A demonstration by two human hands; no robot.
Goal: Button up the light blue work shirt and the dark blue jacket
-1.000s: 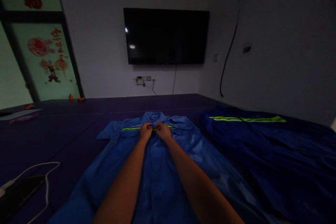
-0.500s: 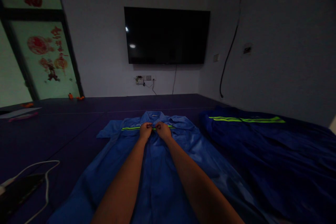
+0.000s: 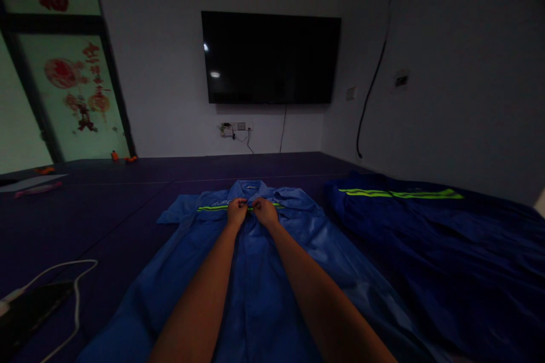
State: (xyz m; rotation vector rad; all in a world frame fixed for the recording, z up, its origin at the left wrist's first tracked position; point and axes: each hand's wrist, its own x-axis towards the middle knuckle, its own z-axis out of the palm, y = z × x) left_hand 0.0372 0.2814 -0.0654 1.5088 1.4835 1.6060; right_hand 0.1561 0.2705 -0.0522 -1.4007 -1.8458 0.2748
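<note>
A blue work shirt (image 3: 227, 295) with a yellow-green reflective stripe across the chest lies spread out, its collar pointing away from me. My left hand (image 3: 237, 212) and my right hand (image 3: 265, 212) are side by side at the front opening, level with the stripe. Both have their fingers closed in a pinch on the shirt's front edges, just below the collar. The fingertips are small and dark, so any button between them cannot be made out.
A darker blue garment (image 3: 409, 238) with a similar stripe lies to the right. On the left are a dark phone-like device (image 3: 36, 309) and a white cable (image 3: 77, 300). Small orange objects (image 3: 131, 159) sit by the door. A television (image 3: 272, 59) hangs on the far wall.
Almost nothing differs. Both hands stay at the shirt front, with only a slight shift of the left one, leaving a little more chest lettering visible.
</note>
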